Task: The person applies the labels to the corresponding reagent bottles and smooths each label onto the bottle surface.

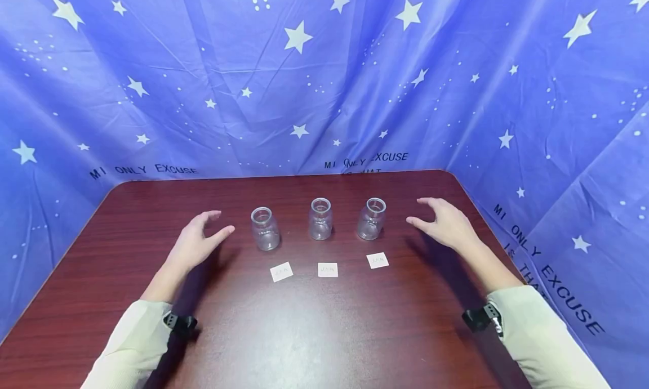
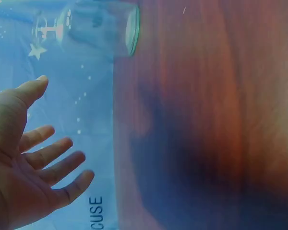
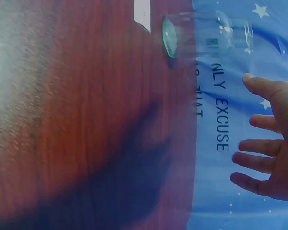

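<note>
Three clear glass jars without lids stand upright in a row on the table: a left jar (image 1: 266, 231), a middle jar (image 1: 320, 223) and a right jar (image 1: 371, 221). My left hand (image 1: 195, 242) hovers to the left of the left jar (image 2: 96, 28), fingers spread and holding nothing. On the other side, my right hand (image 1: 446, 223) is held above the table, apart from the right jar (image 3: 201, 36), its fingers also loosely spread. In front of the jars lie three small white paper labels, the left label (image 1: 281, 272), the middle label (image 1: 327, 269) and the right label (image 1: 377, 260), with faint writing.
The dark red wooden table (image 1: 304, 332) reaches back to a blue curtain (image 1: 228, 124) with white stars and printed words. This curtain also hangs along both sides. A black strap with a device (image 1: 179, 323) sits on each wrist over pale sleeves.
</note>
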